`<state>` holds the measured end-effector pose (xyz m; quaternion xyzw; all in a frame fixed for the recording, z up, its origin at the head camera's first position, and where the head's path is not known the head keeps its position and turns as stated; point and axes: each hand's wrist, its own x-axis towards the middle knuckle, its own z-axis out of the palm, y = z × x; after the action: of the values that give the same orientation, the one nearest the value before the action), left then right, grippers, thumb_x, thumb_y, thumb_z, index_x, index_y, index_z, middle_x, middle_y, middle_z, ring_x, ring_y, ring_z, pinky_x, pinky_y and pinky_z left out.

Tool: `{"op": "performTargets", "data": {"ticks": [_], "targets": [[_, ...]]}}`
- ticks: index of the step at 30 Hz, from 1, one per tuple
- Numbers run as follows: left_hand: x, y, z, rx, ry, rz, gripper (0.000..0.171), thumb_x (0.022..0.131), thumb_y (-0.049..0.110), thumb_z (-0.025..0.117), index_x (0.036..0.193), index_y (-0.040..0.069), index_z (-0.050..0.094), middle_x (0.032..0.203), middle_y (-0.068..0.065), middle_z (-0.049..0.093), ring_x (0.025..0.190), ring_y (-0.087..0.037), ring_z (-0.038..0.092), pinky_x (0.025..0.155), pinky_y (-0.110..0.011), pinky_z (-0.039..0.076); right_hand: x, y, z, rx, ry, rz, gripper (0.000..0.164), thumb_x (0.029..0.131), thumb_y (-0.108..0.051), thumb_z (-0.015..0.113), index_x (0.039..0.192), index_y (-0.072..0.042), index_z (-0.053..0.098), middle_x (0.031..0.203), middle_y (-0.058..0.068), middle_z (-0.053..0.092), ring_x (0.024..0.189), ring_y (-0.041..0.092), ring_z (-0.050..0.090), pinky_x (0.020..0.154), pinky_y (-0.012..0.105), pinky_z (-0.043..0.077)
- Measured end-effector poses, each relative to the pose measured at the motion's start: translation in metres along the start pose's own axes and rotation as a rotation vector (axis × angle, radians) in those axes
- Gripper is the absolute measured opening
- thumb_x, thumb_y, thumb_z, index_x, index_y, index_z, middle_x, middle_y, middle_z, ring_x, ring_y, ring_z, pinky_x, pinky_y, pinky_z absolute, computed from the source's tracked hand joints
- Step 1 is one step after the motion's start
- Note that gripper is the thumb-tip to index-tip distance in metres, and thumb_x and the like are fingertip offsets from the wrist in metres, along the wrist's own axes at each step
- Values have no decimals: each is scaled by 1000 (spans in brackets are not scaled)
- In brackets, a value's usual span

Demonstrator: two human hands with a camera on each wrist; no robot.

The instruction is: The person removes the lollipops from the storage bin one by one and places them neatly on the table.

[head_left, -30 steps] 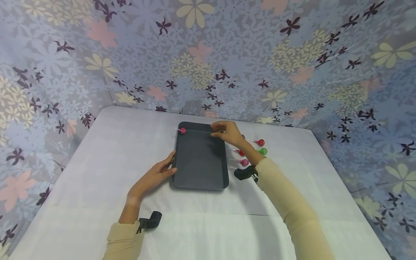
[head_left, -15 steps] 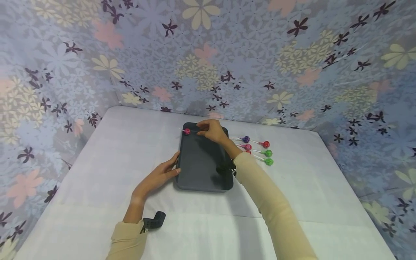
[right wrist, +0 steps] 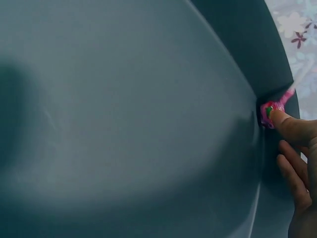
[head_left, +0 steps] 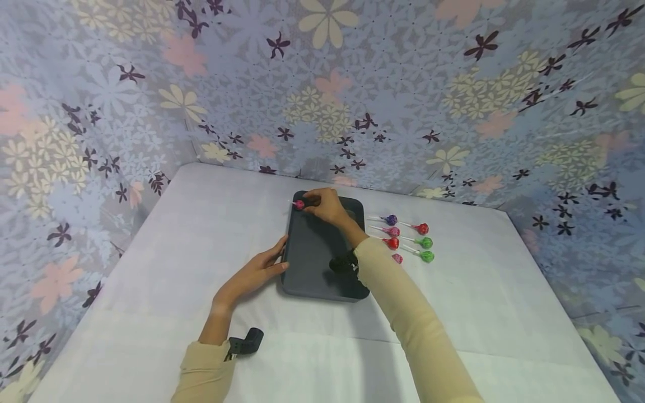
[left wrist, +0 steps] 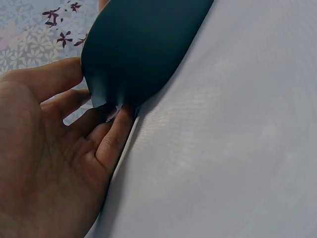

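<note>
The right hand (head_left: 326, 205) is touching a pink lollipop (head_left: 299, 205) in the tray's (head_left: 322, 280) far left corner, its grip loosely curled. The left hand (head_left: 254, 274) is resting against the tray's left edge, grip wide.

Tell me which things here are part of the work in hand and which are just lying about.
In hand:
tray, steadied by the left hand
pink lollipop at the tray's far corner, touched by the right hand

Lying about:
lollipops on the cloth right of the tray
white cloth
flowered backdrop
</note>
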<state>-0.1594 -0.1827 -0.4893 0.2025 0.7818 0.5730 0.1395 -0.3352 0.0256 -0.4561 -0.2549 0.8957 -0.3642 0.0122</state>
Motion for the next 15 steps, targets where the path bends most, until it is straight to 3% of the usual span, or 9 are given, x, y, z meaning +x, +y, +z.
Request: {"op": "performTargets", "data": {"ticks": [9, 15], "targets": [[-2, 1, 0, -14, -1, -7, 70, 103, 23, 51, 158, 14, 9, 164, -12, 8, 149, -34, 15, 121, -51, 18, 5, -4, 16, -69, 6, -22, 30, 84, -5, 75, 113, 1, 70, 107, 16, 73, 94, 26, 72, 82, 32, 59], [-1, -1, 0, -4, 5, -6, 69, 103, 23, 51, 158, 15, 10, 164, -12, 9, 149, -34, 16, 121, -51, 18, 7, -2, 24, -120, 56, -16, 25, 84, -5, 76, 109, -2, 72, 103, 12, 74, 93, 23, 71, 83, 32, 58]]}}
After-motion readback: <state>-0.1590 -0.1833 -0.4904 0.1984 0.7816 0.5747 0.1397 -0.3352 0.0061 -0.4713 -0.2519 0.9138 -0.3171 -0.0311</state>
